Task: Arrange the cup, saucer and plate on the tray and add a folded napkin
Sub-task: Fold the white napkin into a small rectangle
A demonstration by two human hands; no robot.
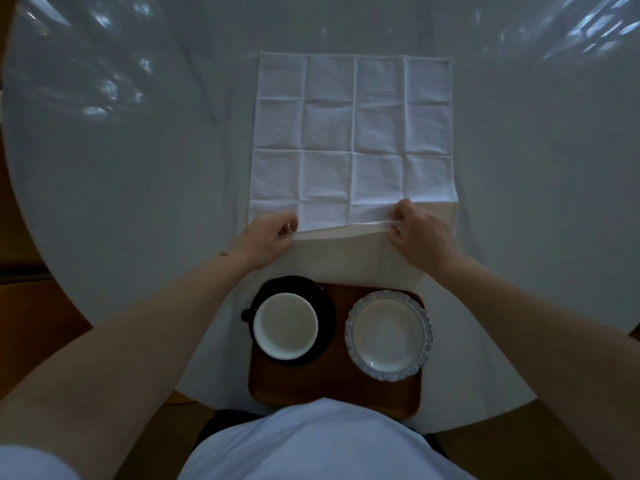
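Wooden tray [332,386] set at the near table edge, white-lined cup [285,326] seated on black saucer [325,306] at its left, scalloped plate [388,335] at its right, beyond it the near edge of the creased white napkin [351,133] pinched by left hand [268,237] and right hand [420,232], the rest spread flat on the white tablecloth [138,185].

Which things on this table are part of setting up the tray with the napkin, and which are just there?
Part of the job:
- napkin, spread open, near edge pinched by left hand and right hand
- cup on the black saucer
- plate
- wooden tray

Just there:
- white tablecloth covering the table
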